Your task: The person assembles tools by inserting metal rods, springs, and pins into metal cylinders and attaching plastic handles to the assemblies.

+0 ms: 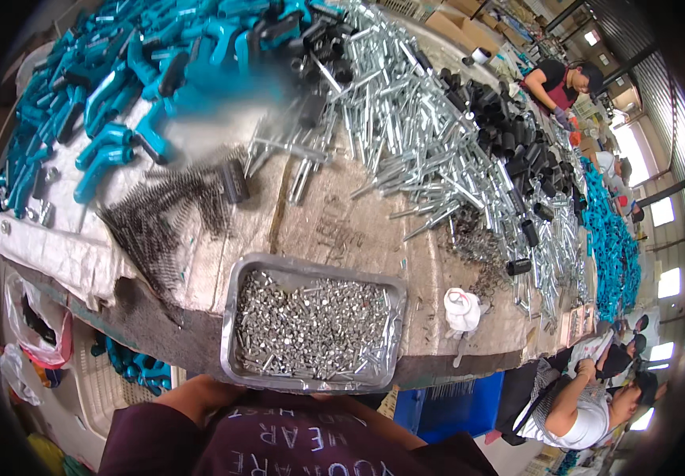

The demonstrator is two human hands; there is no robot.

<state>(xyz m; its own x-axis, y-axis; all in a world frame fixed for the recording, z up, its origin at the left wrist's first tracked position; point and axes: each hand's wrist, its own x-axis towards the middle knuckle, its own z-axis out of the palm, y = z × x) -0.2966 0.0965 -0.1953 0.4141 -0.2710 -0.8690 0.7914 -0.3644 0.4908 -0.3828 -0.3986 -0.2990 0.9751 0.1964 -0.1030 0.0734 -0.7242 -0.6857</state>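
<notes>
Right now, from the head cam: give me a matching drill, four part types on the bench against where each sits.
Things:
1. metal tray of small silver fasteners
2. teal plastic handles
3. black plastic caps
4. dark springs

Places:
A. far right of the silver rods
B. near edge, centre
C. far left pile
D. left of centre, between the handles and the tray

Pairs: 1-B, 2-C, 3-A, 4-D

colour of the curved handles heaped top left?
Teal curved handles, some with black ends; head view shows them.
</notes>
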